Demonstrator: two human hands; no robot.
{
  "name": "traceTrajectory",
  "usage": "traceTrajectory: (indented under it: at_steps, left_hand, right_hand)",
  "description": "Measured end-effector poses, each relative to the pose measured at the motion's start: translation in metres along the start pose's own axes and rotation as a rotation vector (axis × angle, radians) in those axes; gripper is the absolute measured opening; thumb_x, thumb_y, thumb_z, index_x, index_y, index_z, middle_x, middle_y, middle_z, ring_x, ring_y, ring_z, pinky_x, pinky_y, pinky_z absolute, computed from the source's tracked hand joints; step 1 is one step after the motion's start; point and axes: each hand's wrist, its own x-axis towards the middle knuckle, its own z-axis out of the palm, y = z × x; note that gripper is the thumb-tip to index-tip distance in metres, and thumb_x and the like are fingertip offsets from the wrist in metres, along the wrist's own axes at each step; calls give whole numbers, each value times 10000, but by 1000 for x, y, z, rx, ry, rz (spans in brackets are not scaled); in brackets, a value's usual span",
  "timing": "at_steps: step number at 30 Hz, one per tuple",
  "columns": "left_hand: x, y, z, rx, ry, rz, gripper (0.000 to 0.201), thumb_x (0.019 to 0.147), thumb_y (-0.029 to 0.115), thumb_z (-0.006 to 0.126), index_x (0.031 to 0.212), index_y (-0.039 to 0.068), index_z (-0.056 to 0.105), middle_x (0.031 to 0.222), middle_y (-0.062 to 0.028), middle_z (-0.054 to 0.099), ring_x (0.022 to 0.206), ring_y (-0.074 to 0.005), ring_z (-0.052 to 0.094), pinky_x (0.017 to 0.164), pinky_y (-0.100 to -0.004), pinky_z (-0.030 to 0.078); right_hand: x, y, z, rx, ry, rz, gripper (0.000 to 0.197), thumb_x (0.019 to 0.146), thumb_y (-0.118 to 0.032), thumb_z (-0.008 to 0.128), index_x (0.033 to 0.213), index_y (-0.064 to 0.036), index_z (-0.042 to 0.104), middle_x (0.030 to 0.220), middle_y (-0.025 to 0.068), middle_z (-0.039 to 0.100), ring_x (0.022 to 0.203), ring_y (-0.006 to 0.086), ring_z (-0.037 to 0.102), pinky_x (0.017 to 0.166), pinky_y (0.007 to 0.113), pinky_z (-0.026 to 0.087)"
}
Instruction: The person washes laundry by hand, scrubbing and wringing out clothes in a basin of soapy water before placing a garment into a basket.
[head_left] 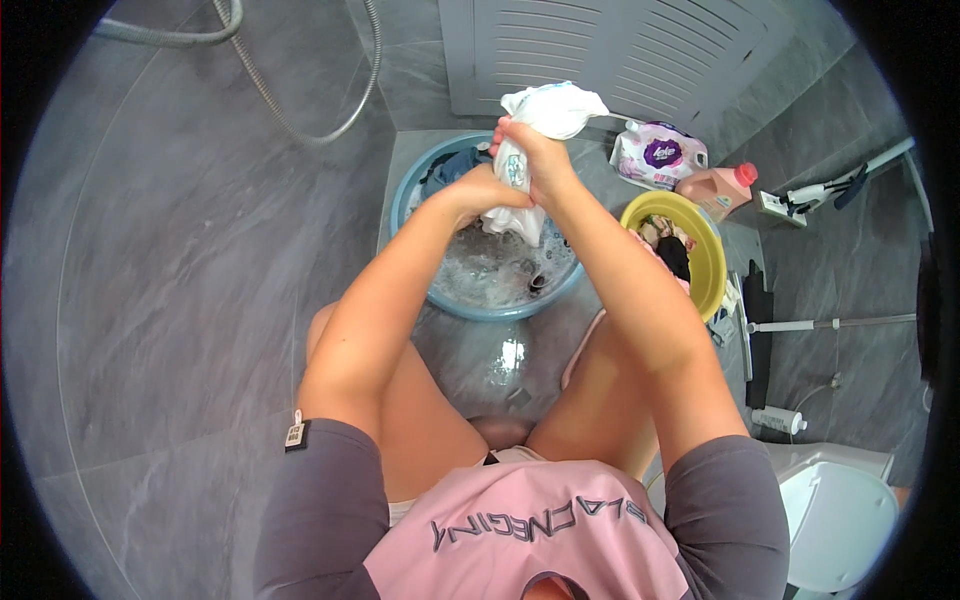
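Both of my hands grip a wet white garment held upright above a blue basin of soapy water. My right hand clasps the cloth near its upper part. My left hand squeezes the lower part, whose end hangs just over the foam. Dark blue laundry lies at the basin's far left side.
A yellow basin with dark clothes stands to the right. Behind it are a white and purple detergent bag and a pink bottle. A shower hose curves at the far left, a white toilet sits at the lower right.
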Motion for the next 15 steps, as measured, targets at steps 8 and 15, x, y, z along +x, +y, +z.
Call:
traceTrajectory:
  at_steps: [8,15]
  left_hand:
    - [3,-2,14,356,357,-89,517,584,167,729,1047,0,571,976,-137,629,910,-228,613,781,-313,467]
    - [5,-11,2,813,420,-239,565,609,444,688,988,29,632,1010,-184,624,961,-276,604,814,-345,467]
  right_hand:
    - [11,19,3,-237,116,-143,111,773,-121,625,763,-46,544,673,42,544,566,135,525,520,269,416]
    - [15,33,10,-742,201,-499,295,676,-159,657,894,24,580,774,114,621,744,266,600,706,364,469]
